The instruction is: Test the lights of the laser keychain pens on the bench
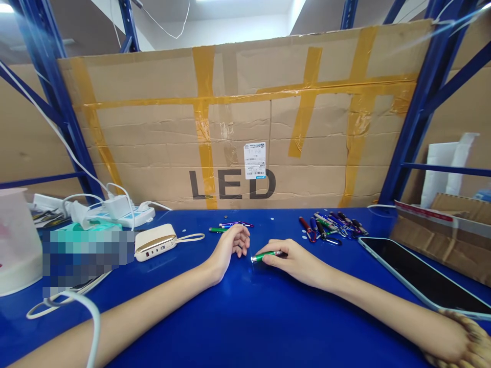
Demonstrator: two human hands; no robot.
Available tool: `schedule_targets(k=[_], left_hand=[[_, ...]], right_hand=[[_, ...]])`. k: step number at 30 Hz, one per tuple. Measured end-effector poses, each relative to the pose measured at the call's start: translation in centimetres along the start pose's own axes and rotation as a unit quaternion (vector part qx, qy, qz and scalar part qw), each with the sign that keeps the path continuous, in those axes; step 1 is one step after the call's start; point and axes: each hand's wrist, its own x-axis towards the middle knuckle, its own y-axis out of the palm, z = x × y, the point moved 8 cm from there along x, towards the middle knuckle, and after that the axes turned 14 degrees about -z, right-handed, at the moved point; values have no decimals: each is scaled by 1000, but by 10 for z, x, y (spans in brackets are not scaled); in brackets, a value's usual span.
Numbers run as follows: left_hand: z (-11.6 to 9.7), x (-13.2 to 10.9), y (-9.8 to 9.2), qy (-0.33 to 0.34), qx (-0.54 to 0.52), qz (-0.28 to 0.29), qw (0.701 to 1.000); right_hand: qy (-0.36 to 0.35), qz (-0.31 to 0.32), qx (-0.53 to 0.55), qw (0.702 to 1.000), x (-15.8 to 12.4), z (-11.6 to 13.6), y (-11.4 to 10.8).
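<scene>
My right hand (286, 255) holds a slim green flashlight (264, 256) between thumb and fingers, its silver end pointing left toward my other hand. A dark part of it runs back under the fingers. Just to the left, my left hand (230, 244) rests on its side on the blue table, fingers loosely curled and apart, with nothing visible in them. Behind that hand lie a green tube (217, 230) and a blue and purple one (236, 224), partly covered by the fingers. Farther right is a pile of similar coloured tubes (332, 225), several with carabiner clips.
A phone (422, 276) and an open cardboard box (433, 240) are on the right. On the left stand a cream power bank (155, 242), a power strip (134, 216) with cables and a white bin (17, 245). A cardboard wall (164, 148) closes off the back.
</scene>
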Motion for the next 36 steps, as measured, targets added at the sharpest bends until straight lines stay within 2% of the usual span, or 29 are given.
schedule_targets(k=[13,20,36], left_hand=[[0,0,0,0,9,3,1000],[1,0,0,7,11,7,1000],[1,4,-3,30,11,-9,999]], right_hand=[[25,-8,-17,1000,0,-5,0],[12,-8,-40,999,-1,-2,-1],[23,-21,-9,999,2,-5,-2]])
